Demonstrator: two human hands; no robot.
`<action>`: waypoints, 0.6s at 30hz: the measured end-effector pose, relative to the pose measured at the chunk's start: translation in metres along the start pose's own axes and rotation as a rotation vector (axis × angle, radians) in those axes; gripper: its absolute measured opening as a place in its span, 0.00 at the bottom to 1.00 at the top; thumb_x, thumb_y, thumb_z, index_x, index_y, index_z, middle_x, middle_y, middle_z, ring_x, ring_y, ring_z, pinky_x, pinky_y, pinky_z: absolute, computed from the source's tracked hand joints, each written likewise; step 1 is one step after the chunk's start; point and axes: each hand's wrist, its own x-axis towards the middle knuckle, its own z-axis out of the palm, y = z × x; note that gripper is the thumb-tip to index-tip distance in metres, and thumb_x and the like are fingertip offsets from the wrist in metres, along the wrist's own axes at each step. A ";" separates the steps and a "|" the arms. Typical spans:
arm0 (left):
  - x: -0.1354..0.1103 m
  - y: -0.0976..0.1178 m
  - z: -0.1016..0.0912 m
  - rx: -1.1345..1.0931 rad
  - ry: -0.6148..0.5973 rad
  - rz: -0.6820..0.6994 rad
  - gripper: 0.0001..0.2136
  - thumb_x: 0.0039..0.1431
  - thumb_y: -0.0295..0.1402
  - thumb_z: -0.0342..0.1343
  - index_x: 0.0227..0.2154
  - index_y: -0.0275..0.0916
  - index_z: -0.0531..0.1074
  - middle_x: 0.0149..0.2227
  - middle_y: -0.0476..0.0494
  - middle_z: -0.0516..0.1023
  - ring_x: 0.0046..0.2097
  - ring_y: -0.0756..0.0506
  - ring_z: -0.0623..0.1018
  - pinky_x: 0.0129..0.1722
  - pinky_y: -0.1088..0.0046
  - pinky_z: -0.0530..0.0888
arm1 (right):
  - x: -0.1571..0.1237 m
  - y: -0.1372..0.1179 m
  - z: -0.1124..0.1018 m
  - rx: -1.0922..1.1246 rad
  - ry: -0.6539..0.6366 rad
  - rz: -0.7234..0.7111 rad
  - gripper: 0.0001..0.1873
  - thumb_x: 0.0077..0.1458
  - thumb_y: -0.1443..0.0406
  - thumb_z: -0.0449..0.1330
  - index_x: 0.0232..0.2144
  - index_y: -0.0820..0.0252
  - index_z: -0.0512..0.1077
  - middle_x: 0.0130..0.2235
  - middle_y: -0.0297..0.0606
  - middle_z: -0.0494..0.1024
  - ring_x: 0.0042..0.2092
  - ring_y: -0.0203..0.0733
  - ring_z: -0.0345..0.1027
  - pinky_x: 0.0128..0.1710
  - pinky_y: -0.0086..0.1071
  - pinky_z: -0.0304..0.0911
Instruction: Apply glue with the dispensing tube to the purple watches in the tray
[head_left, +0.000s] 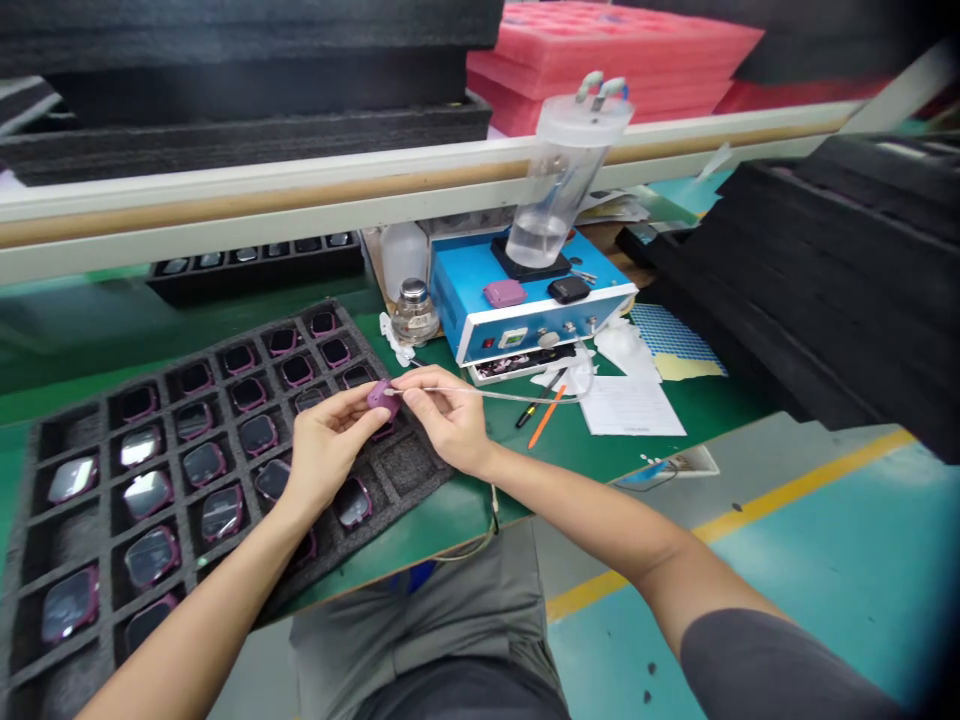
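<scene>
My left hand (326, 440) pinches a small purple watch case (382, 398) between thumb and fingers, just above the black foam tray (409, 465). Right beside it, my right hand (442, 415) is closed on a thin clear tube (480, 392) whose tip meets the case. The tube runs right to the blue machine (469, 290). The tray's pockets hold several purple-rimmed cases (259, 432) with glossy faces.
A clear water vessel (559, 170) stands on the blue machine, along with a purple case (504, 293) and a black one (568, 289). A glass bottle (414, 312), pens, papers (630, 405), and black foam stacks (832, 280) crowd the green bench. Another tray (255, 262) lies behind.
</scene>
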 end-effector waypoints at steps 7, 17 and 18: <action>-0.001 -0.002 0.000 -0.050 -0.020 -0.008 0.26 0.45 0.42 0.77 0.46 0.36 0.84 0.45 0.37 0.85 0.44 0.41 0.85 0.50 0.63 0.82 | -0.002 0.000 0.000 -0.003 -0.004 -0.010 0.11 0.67 0.57 0.61 0.38 0.57 0.79 0.41 0.41 0.82 0.43 0.40 0.78 0.43 0.34 0.77; 0.000 -0.002 -0.001 -0.048 -0.016 -0.019 0.27 0.44 0.43 0.77 0.46 0.35 0.84 0.45 0.36 0.85 0.44 0.40 0.85 0.51 0.62 0.81 | -0.001 0.000 0.000 0.001 -0.001 -0.024 0.11 0.67 0.57 0.61 0.38 0.57 0.78 0.41 0.40 0.82 0.44 0.41 0.78 0.45 0.35 0.77; 0.000 -0.002 -0.001 -0.044 -0.014 -0.018 0.27 0.44 0.43 0.77 0.46 0.35 0.84 0.45 0.36 0.85 0.44 0.41 0.85 0.51 0.62 0.81 | -0.001 0.000 0.000 0.002 -0.005 -0.020 0.11 0.67 0.57 0.61 0.38 0.57 0.78 0.41 0.41 0.82 0.44 0.40 0.78 0.45 0.35 0.77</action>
